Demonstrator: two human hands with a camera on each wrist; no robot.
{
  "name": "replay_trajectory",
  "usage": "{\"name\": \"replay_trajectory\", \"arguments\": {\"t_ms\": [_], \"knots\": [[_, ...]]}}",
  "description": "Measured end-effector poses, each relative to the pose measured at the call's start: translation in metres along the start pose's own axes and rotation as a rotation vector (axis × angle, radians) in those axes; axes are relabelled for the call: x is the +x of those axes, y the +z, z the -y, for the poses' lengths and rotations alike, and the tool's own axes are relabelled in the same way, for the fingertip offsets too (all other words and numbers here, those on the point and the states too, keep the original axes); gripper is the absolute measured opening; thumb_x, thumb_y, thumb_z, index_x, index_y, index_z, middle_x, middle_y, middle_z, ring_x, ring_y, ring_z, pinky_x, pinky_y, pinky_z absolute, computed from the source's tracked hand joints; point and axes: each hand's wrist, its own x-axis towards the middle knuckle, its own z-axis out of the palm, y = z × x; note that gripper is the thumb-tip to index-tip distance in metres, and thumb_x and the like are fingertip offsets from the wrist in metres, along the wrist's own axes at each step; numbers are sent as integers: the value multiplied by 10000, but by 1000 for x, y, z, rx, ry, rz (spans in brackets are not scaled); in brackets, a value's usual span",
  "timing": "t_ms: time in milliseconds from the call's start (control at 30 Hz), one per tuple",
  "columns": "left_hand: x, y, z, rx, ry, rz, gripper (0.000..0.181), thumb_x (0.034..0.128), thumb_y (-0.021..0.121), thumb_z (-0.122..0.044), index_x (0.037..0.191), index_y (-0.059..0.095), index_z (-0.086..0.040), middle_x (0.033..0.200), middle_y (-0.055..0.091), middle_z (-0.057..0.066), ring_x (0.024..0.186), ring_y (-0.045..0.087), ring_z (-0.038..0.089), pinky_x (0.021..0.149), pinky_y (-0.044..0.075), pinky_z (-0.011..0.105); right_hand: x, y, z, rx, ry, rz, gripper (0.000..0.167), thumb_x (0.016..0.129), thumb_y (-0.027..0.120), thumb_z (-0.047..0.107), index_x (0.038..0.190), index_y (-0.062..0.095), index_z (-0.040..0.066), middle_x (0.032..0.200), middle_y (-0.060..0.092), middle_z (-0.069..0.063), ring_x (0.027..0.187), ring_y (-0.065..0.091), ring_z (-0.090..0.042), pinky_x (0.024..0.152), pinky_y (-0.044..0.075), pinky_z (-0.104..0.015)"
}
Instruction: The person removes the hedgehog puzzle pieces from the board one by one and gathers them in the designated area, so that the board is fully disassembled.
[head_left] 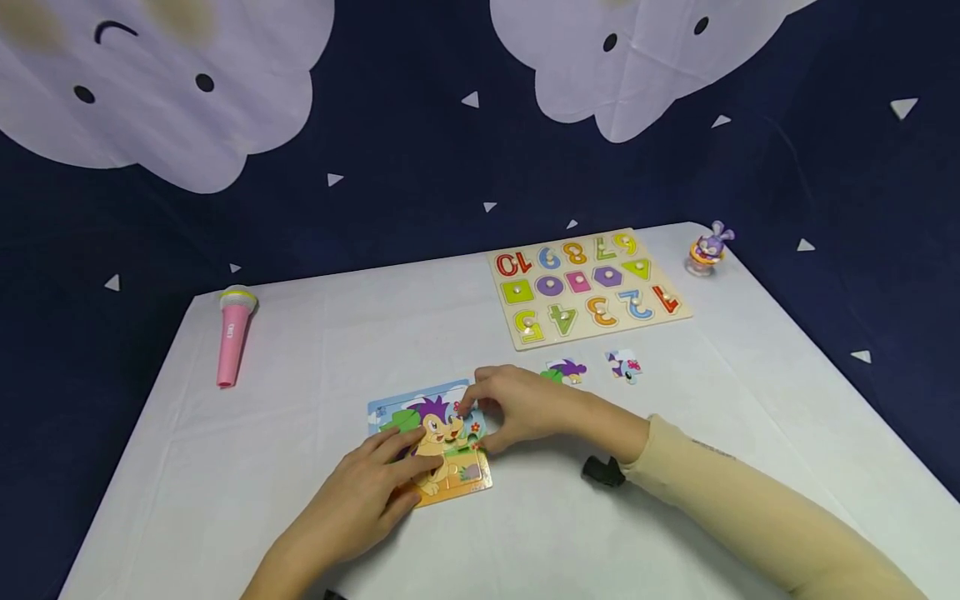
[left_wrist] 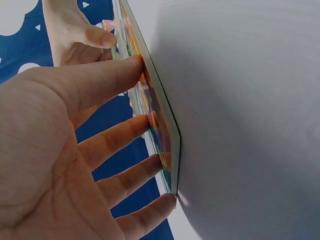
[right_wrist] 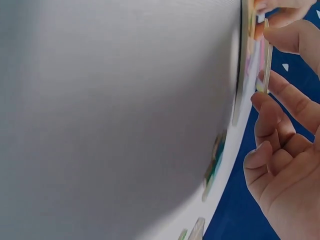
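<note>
Pinching a puzzle piece (right_wrist: 268, 57), right hand (head_left: 525, 406) grip narrow, left hand (head_left: 360, 493) grip spread wide on the animal puzzle (head_left: 459, 493), two loose pieces (head_left: 567, 369) (picture side up) near the number board (head_left: 576, 332)

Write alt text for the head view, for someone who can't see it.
A person's left hand rests on a cartoon animal puzzle while the right hand's grip holds a puzzle piece over its right side. Two loose pieces, a number board, a pink microphone and a purple figurine also sit on the white table.
</note>
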Motion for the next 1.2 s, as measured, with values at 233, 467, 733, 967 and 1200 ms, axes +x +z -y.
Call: {"name": "replay_trajectory", "arguments": {"t_ms": [233,467,733,967,1200], "knots": [[1,-1,-2,-1,-19,5,408,959,806,-199,1338,740,-334,1577,597,19,1444,560,424,1059,527,704,-18,-12,-9,56,0,-19,373,785,914,263,1137,795,236,946,633,39,817,540,-85,706,489,-219],[1,1,-2,6,-32,2,398,959,808,-208,1332,746,-332,1572,603,11,1447,561,398,1076,529,676,-40,-23,-22,90,18,-43,372,783,906,240,1138,795,257,913,617,47,814,547,-104,714,501,-236],[1,2,-2,17,-9,-33,406,944,817,-184,1313,751,-339,1560,614,-7,1425,581,360,1055,548,651,-69,-29,-41,133,59,-52,376,781,912,219,1129,786,284,916,616,76,831,568,-90,731,523,-243],[1,2,-2,17,-18,-29,400,945,815,-188,1310,753,-340,1556,617,-3,1432,575,361,1063,542,653,-94,-36,-57,131,118,-77,385,784,911,189,1130,786,301,912,619,53,851,573,-123,712,499,-244],[1,1,-3,11,-38,-8,397,950,812,-189,1315,754,-335,1572,604,-1,1447,560,371,1081,527,664,-116,-44,-70,93,165,-106,396,778,906,159,1136,791,284,911,612,61,854,569,-122,718,498,-237]]}}
